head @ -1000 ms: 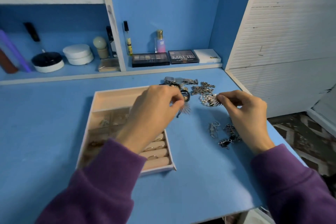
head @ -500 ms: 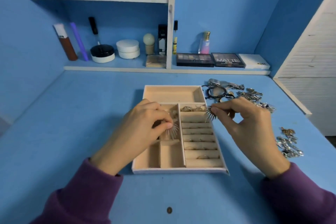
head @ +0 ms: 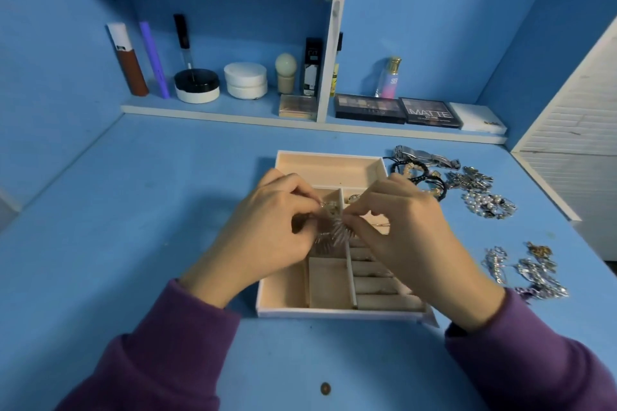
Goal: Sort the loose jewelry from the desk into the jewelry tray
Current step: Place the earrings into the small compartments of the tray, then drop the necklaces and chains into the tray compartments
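Left hand [head: 267, 230] and right hand [head: 412, 237] both pinch spiky earrings [head: 335, 234] just over the tray [head: 330, 311] middle, blocking its compartments. Loose jewelry [head: 487, 205] lies on the worktop [head: 133, 243] right of tray. Makeup shelf [head: 217, 109] behind.

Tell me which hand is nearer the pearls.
Right. The right hand is over the tray, just left of the pearls; the left hand is farther left, across the tray.
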